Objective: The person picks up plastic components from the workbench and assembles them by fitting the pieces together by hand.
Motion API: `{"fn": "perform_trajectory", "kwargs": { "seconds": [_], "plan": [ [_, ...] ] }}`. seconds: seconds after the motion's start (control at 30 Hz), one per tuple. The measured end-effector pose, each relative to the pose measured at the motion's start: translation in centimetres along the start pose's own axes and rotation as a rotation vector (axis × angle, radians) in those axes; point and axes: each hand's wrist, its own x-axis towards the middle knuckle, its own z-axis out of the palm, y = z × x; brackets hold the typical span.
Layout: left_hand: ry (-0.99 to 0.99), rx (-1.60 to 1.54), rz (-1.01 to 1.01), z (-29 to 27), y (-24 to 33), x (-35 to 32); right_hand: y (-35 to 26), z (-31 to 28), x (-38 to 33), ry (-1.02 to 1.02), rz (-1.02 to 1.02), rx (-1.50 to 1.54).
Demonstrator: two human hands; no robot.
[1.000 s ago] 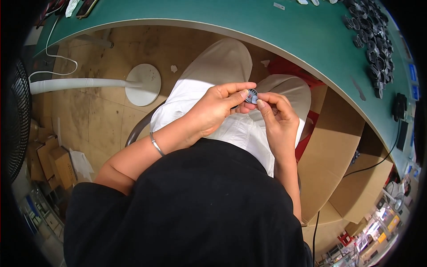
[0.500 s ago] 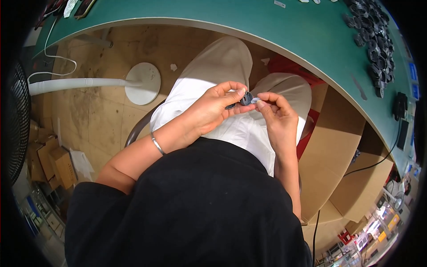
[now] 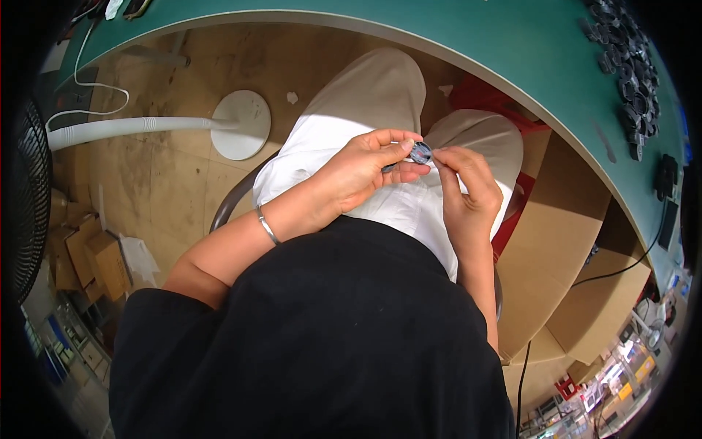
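Above my lap, my left hand (image 3: 387, 157) pinches a small dark round part (image 3: 420, 152) between thumb and fingers. The part's face is glossy with pale reflections and a dark rim, and resembles a watch head. Another dark bit of it shows between the lower fingers of that hand. Close against its right edge, my right hand (image 3: 468, 179) has thumb and forefinger pressed together. Whatever lies between those fingertips is too small to make out.
A green table (image 3: 468, 29) curves ahead, with a pile of black ring-shaped parts (image 3: 632, 80) at its right. An open cardboard box (image 3: 556, 219) stands by my right side. At left are a black fan (image 3: 29, 205) and a white stand with a round base (image 3: 241, 124).
The dark part has turned so its round glossy face shows. My right fingers, which held a small whitish clear piece beside it, are now at its edge, and that piece no longer shows separately.
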Motion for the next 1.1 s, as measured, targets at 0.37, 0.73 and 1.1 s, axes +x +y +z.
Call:
{"fn": "perform_trajectory", "kwargs": {
  "seconds": [0.37,0.73,1.1],
  "plan": [
    [0.091,0.123,0.072,0.0,-0.5,0.1,0.5,0.8,-0.4,-0.114,-0.009,0.026],
    [0.096,0.226,0.094,-0.4,-1.3,0.3,0.9,1.5,-0.7,-0.139,0.660,0.569],
    [0.087,0.149,0.079,-1.2,-2.1,0.7,2.0,1.9,-0.4,-0.160,0.775,0.552]
  ]
}}
